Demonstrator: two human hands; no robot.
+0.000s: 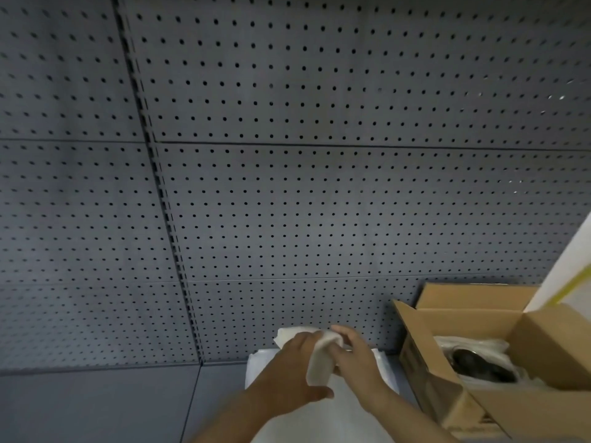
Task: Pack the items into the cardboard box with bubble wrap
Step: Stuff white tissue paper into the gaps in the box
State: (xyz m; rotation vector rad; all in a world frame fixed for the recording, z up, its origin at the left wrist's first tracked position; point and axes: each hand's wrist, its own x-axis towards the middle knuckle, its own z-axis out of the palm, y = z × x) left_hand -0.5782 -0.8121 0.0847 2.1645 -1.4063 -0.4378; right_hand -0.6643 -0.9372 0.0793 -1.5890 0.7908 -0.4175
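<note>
Wrapping underway | left hand (292, 362) and right hand (353, 354) both grip a bubble wrap bundle (321, 359), lower centre | cardboard box (479, 327) lower right holds one wrapped dark item (479, 366) | bundle unpacked

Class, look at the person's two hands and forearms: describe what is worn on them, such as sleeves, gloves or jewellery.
Both the left hand and the right hand are bare, with no gloves. No sleeves show on either forearm as far as the frame's bottom edge. No watch, ring or bracelet is visible.
</note>
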